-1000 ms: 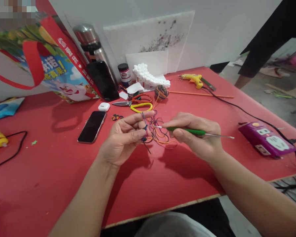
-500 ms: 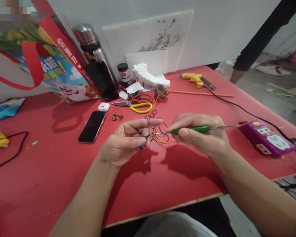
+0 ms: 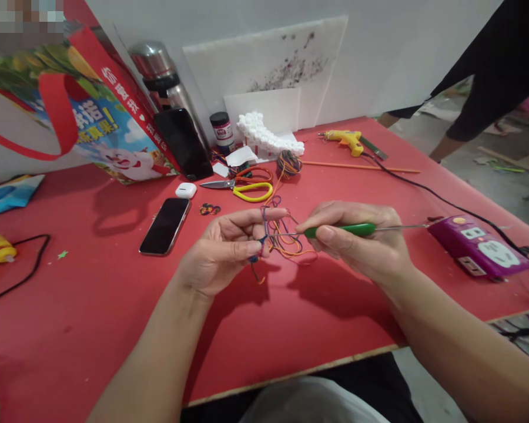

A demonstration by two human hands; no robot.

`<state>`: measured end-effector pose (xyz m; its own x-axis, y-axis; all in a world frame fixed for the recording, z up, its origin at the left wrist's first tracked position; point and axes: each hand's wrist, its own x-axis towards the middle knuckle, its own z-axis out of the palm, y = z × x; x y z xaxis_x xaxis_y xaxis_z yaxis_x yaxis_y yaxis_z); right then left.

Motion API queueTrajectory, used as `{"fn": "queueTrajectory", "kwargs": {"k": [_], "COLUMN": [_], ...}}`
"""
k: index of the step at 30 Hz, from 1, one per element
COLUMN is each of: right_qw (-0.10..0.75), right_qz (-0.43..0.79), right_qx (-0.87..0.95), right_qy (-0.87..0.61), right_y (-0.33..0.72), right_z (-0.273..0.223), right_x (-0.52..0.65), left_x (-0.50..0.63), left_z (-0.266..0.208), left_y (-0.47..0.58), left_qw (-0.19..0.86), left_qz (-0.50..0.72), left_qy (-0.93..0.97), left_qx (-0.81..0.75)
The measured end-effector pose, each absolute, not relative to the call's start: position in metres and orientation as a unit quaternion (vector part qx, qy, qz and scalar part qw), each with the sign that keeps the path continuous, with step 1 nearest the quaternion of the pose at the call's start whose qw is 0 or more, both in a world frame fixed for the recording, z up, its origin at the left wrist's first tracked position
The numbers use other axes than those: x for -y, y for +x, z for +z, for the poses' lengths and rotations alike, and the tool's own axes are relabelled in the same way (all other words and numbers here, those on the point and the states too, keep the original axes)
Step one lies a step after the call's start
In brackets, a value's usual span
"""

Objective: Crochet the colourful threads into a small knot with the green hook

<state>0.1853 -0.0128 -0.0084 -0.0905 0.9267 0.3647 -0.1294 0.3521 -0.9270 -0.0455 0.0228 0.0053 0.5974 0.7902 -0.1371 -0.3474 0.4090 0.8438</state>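
Between thumb and fingers, my left hand [image 3: 223,249] pinches a small piece of crochet work [image 3: 255,257] in dark blue and purple. A strand of yarn [image 3: 264,220] runs up over its stretched index finger, and a short tail hangs below. My right hand [image 3: 361,235] is closed round the green handle of a crochet hook [image 3: 339,230]. The thin metal tip reaches left to the crochet work; whether it sits inside a loop is too small to tell. Loose multicoloured yarn lies behind the hands and leads back to a yarn ball [image 3: 289,164].
Scissors [image 3: 251,187], a phone [image 3: 165,227], an earbud case [image 3: 186,190] and a small crocheted piece [image 3: 210,209] lie beyond my left hand. A purple power strip [image 3: 480,247] stands at right, a yellow glue gun [image 3: 344,140] behind. A person's legs [image 3: 476,100] show beyond the table.
The yarn on my left index finger has shifted slightly left, and the crochet work has tilted a little. My right hand has barely moved. The person at back right has stepped further into view.
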Motion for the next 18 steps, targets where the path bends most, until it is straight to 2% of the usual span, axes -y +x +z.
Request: {"fn": "queueTrajectory", "kwargs": {"k": [9,18], "right_qw": [0.559,0.593], "right_qz": [0.581,0.636], "right_qx": [0.498,0.404], "right_qy": [-0.32,-0.284], "right_y": [0.185,0.163], "right_z": [-0.008,-0.016], "right_x": [0.011,0.012], "left_x": [-0.022,-0.011], "left_z": [0.005,-0.001], "left_y": [-0.045,-0.025], "left_qw": [0.778,0.741], "left_qz": [0.369,0.439], "left_qy": [0.413,0.4], "left_qx": [-0.298,-0.315]}}
